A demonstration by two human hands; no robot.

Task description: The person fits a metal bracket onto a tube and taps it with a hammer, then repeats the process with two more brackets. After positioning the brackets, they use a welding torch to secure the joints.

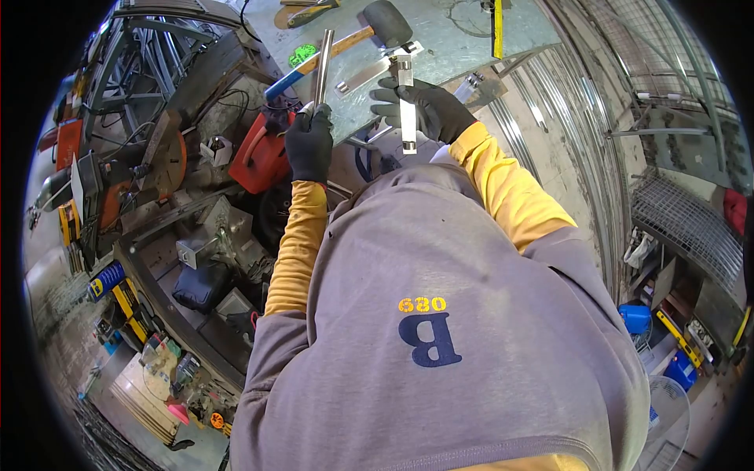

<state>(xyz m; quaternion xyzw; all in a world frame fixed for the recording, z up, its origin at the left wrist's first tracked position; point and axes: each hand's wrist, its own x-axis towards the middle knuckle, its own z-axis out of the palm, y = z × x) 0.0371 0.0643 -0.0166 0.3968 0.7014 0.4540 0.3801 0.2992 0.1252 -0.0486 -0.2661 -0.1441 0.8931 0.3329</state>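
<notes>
My left hand, in a black glove, is closed around a narrow shiny metal bar that points up and away from me. My right hand, also gloved in black, grips a short flat metal strip with bent tabs at its ends, its fingers partly spread behind the strip. Beyond both hands a rubber mallet with a wood and blue handle lies on the metal-topped table. Another short metal strip rests there between my hands, with part of it near the mallet head.
A green object and a yellow ruler-like strip are on the table. Below its left edge stands a red case. Long metal profiles lie on the right. A metal-framed bench with tools is on the left.
</notes>
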